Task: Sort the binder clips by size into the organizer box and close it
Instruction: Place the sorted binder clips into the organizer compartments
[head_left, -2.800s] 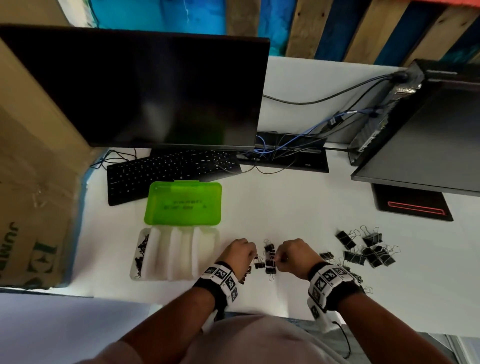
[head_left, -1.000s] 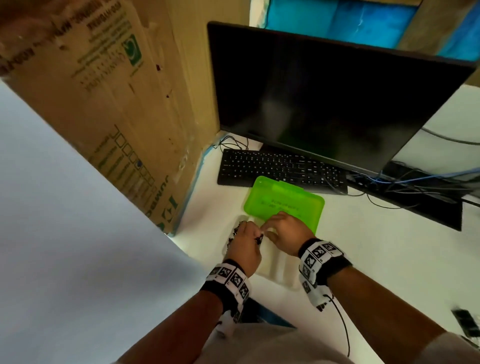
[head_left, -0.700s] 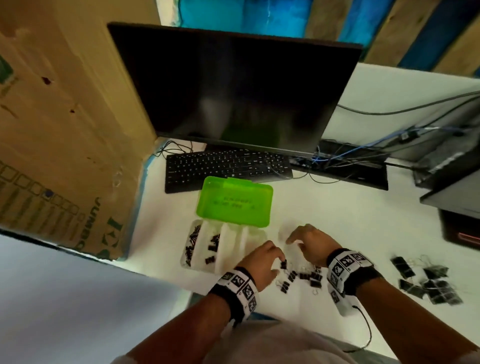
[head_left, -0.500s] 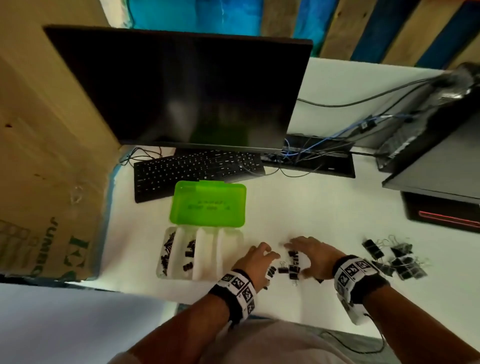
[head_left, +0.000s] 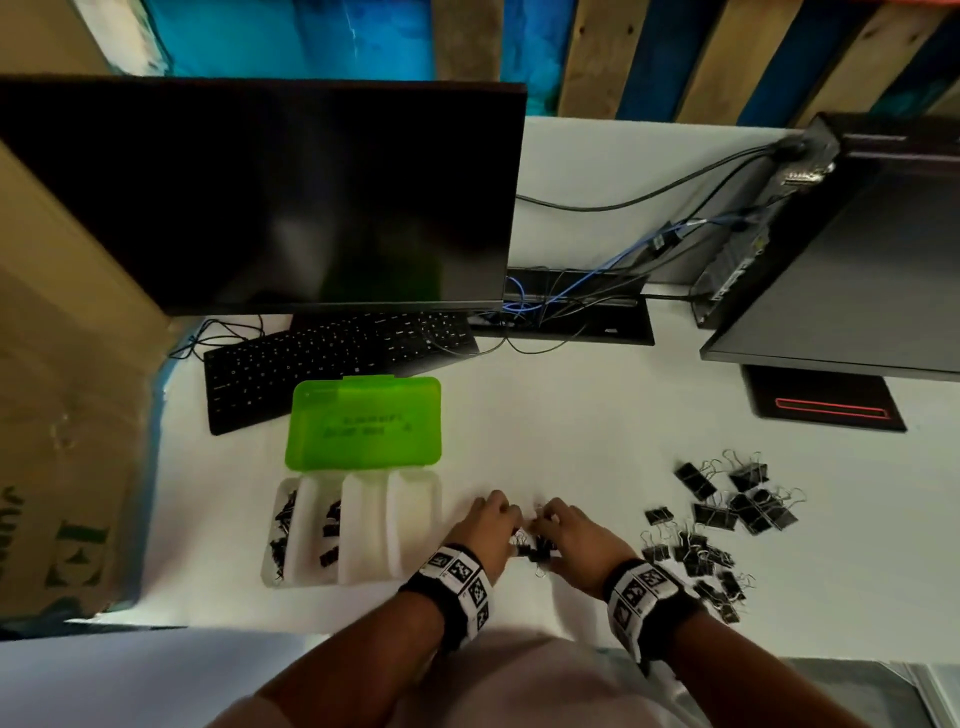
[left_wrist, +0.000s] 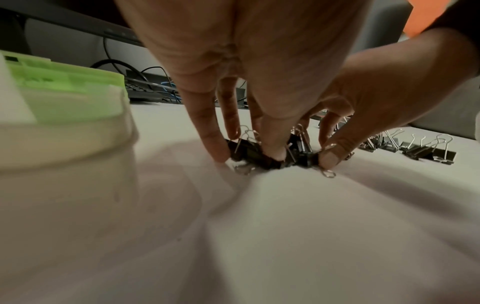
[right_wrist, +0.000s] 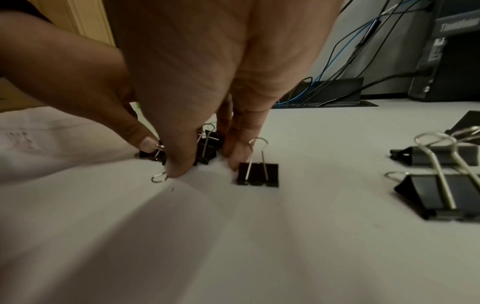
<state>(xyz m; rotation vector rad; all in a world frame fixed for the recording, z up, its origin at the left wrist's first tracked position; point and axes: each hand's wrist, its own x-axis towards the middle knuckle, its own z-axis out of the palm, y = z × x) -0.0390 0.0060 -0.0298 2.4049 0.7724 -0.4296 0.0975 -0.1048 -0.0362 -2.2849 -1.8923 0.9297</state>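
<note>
A: Two hands meet low in the middle of the head view, the left hand (head_left: 488, 532) and the right hand (head_left: 576, 535), fingertips down on a small cluster of clips (head_left: 535, 548) on the white desk (head_left: 561, 431).

B: Are they gripping anything?

A: In the left wrist view the left hand's fingers (left_wrist: 210, 131) curl down around the cluster, thumb and forefinger tips pressed to the black bodies. In the right wrist view the right hand's thumb (right_wrist: 182, 162) and a finger close on one clip's wire handle, centre left of that frame. So both hands are narrowed onto the small clips. Whether any clip is off the desk, I cannot tell.

B: And the box?

A: The organizer box (head_left: 415, 525) sits just left of the hands, lower left of centre. Its green lid (head_left: 363, 423) lies open, flat, toward the keyboard (head_left: 332, 358). The two leftmost compartments hold small black clips; the two on the right look bare.

B: What about other clips?

A: A loose pile of larger clips (head_left: 727, 514) lies at the lower right, apart from the hands. One single clip (right_wrist: 258, 173) stands just beside the right hand's fingers.

B: Anything else?

A: A dark monitor (head_left: 260, 197) fills the upper left, and a cardboard box (head_left: 67, 415) stands along the left edge.
</note>
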